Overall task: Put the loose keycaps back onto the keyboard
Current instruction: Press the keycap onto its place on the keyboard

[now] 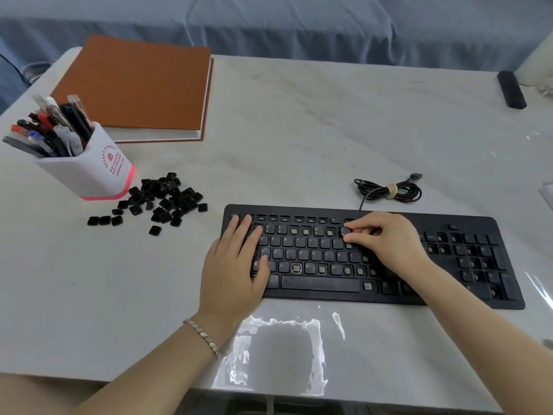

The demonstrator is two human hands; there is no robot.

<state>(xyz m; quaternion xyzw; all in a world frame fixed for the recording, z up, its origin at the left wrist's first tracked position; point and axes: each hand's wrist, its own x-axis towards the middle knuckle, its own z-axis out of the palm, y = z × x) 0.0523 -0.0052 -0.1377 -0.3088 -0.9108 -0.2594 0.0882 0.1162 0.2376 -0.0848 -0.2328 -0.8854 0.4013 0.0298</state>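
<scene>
A black keyboard [466,223] lies on the table in front of me, with several bare switch sockets among its seated keys. My left hand [236,265] rests flat on its left end, fingers straight over the keys. My right hand [386,239] hovers over the number row with fingers curled, pinching a black keycap [344,230] between thumb and forefinger at a socket there. A pile of loose black keycaps [161,199] sits on the table left of the keyboard.
A white pen holder [89,169] full of pens stands at the left beside the pile. A brown notebook [134,85] lies behind it. The keyboard's coiled cable [389,190] sits behind the keyboard. A black bar-shaped object [511,88] lies far right.
</scene>
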